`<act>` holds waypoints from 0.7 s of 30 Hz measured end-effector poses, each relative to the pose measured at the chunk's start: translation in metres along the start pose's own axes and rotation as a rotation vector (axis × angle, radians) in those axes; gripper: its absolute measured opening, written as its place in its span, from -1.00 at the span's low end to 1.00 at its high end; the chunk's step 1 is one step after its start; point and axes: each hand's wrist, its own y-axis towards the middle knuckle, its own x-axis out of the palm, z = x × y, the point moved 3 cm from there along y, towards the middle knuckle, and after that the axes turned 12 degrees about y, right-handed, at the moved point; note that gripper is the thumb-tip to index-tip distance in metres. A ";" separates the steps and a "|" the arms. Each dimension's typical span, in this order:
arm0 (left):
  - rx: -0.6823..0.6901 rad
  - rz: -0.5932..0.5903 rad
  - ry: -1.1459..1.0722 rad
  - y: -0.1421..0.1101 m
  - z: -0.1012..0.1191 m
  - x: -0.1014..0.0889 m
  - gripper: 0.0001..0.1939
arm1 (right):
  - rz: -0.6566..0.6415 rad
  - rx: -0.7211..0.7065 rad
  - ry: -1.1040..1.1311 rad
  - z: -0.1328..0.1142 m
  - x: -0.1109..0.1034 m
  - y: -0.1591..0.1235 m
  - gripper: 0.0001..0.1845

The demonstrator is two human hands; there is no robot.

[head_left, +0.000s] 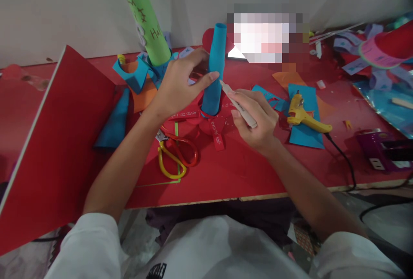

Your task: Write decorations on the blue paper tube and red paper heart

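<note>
A blue paper tube (214,64) stands nearly upright on a base of red paper strips (215,133), some with pale writing. My left hand (180,79) is closed round the tube's left side, its thumb lying across the front. In my right hand (256,118) a white marker pen (241,109) is gripped, its tip close to the tube's right edge; I cannot tell if it touches. Scissors (176,152) with one yellow and one red handle lie below the left hand.
A yellow glue gun (306,115) rests on blue paper (297,137) at right, its cord running off the front edge. A green paper tube (148,29) leans behind. A red board (54,141) rises at left. A purple box (376,150) sits at far right.
</note>
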 end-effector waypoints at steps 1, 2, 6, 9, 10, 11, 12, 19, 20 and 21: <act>-0.002 0.001 0.001 0.000 -0.001 0.001 -0.52 | -0.006 0.009 0.000 0.001 0.000 0.000 -0.67; -0.002 0.001 0.002 0.000 -0.001 0.001 -0.50 | -0.011 0.015 0.004 0.002 0.000 -0.001 -0.67; 0.008 0.023 -0.014 0.000 -0.001 0.002 -0.42 | -0.006 0.011 0.032 0.004 0.001 -0.003 -0.67; 0.016 0.030 -0.007 0.000 0.000 0.002 -0.42 | -0.009 0.012 0.048 0.004 0.002 -0.003 -0.67; 0.019 0.029 -0.002 0.000 0.000 0.002 -0.41 | -0.012 0.015 0.053 0.004 0.002 -0.003 -0.68; 0.021 0.030 0.001 0.000 0.001 0.002 -0.40 | -0.013 0.017 0.057 0.003 0.002 -0.003 -0.69; 0.021 0.036 0.001 0.000 0.001 0.002 -0.39 | -0.011 0.018 0.060 0.003 0.002 -0.003 -0.69; 0.014 0.017 -0.016 0.000 -0.001 0.002 -0.39 | 0.013 0.004 0.035 0.003 0.002 -0.003 -0.67; 0.012 0.010 -0.018 0.000 -0.001 0.002 -0.40 | 0.020 0.001 0.033 0.003 0.002 -0.003 -0.68; 0.004 0.006 -0.018 0.000 -0.001 0.003 -0.42 | 0.022 0.003 0.032 0.003 0.002 -0.003 -0.68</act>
